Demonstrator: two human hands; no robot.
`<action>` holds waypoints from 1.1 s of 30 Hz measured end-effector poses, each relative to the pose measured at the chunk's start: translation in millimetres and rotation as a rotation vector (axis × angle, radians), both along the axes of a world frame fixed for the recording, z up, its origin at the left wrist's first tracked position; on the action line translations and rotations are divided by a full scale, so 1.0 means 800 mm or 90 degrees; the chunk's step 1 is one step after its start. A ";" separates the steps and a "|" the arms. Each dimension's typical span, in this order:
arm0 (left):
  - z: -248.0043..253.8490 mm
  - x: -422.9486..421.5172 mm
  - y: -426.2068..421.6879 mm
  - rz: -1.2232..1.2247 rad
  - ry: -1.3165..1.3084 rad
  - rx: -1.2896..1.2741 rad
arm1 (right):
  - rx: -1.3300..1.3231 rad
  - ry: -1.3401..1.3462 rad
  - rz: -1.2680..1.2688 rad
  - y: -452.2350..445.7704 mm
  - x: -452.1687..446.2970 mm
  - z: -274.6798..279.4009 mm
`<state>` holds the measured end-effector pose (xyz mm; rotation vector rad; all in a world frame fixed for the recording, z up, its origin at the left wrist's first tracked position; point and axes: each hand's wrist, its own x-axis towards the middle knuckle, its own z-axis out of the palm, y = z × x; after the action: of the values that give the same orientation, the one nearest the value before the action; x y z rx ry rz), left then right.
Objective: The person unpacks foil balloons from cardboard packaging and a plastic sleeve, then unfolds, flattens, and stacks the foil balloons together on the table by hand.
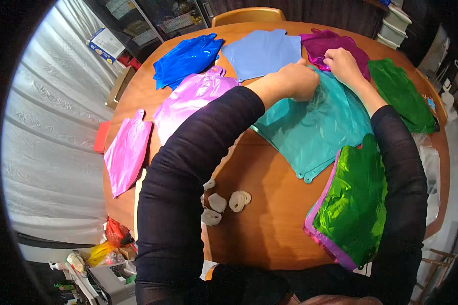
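Note:
A flat teal foil balloon (320, 127) is spread on the table below my hands, its two small tabs pointing toward me. My left hand (301, 81) is closed in a fist at its upper left edge, gripping the teal foil. Just to the right, my right hand (345, 65) has its fingers pinched together near the balloon's top edge, over the dark magenta foil balloon (359, 48). What those right fingertips hold, if anything, cannot be made out. A stack of folded foil balloons, green (352, 198) on top with a pink edge beneath, lies by my right forearm.
Around the round wooden table (254, 229) lie flat foil balloons: blue (185, 58), pale blue (264, 51), lilac (193, 96), pink (127, 152) and dark green (402, 94). Several white ribbon coils (239, 201) sit by my left sleeve. A chair (248, 16) stands behind.

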<state>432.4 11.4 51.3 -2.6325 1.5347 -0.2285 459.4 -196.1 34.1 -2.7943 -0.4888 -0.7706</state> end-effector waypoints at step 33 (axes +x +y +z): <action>-0.024 0.024 -0.058 0.135 0.054 -0.173 | 0.322 -0.012 -0.132 -0.051 0.048 0.026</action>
<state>451.7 -35.0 32.5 -3.0267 1.3153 -0.3341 497.8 -237.2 55.0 -2.3830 0.0047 -0.8248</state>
